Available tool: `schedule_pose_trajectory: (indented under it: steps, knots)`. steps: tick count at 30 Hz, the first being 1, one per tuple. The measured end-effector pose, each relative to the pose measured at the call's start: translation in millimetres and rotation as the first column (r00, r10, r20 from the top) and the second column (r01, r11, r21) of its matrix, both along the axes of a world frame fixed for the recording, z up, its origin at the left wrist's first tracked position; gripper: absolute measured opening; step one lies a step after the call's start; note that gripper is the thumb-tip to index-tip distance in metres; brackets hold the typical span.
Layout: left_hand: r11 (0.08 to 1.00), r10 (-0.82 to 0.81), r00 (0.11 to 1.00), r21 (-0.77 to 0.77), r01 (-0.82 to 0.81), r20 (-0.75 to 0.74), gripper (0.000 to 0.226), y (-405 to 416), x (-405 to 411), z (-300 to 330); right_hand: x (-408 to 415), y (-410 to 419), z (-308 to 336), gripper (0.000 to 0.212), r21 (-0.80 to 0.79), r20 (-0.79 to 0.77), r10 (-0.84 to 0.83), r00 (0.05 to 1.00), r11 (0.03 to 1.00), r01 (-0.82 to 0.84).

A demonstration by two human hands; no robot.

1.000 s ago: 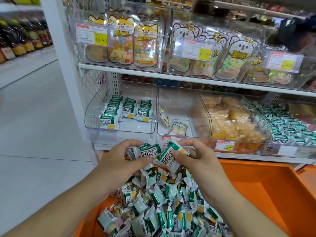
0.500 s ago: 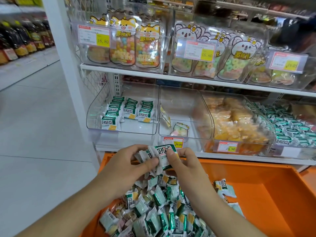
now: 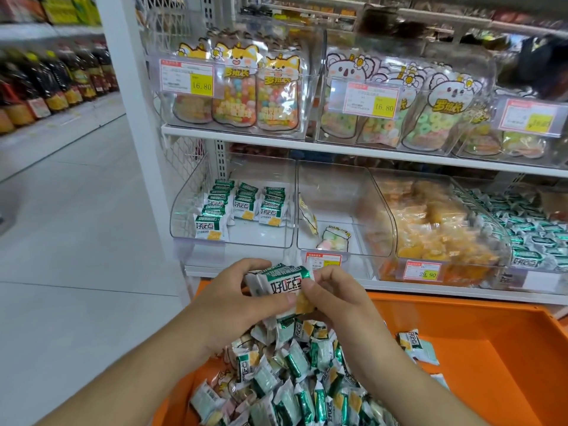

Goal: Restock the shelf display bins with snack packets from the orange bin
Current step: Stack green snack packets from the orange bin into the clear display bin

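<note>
Glossy green-white packets (image 3: 281,282) pinched between left hand (image 3: 229,299) and right hand (image 3: 335,298).

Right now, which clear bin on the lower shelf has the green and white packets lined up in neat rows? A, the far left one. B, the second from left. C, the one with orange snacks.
A: the far left clear bin holds three tidy rows of green and white packets.

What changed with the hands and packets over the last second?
Both hands, left hand and right hand, have squared the loose fan of green-and-white packets into one tidy stack, held between them above the pile in the orange bin. Nothing let go, nothing shelved. The packet rows in the left clear bin are unchanged.
</note>
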State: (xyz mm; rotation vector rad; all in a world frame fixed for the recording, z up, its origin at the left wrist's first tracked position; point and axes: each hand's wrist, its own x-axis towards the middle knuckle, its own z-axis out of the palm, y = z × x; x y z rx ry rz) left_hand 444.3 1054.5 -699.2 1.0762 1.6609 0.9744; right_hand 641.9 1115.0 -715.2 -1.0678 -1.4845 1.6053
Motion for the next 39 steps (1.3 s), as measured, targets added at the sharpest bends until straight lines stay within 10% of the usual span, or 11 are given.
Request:
schedule_pose_trajectory:
  steps: [15, 39]
  knots:
    - [0.993, 0.052, 0.958, 0.114, -0.020, -0.282, 0.071, 93, -64, 33, -11, 65, 25, 0.040, 0.406, 0.556, -0.048, 0.830, 0.887, -0.220]
    - [0.964, -0.254, 0.458, -0.186, 0.188, -0.852, 0.097, 218, -121, -42, -2, 101, -2, 0.035, 0.446, 0.571, -0.073, 0.818, 0.863, -0.235]
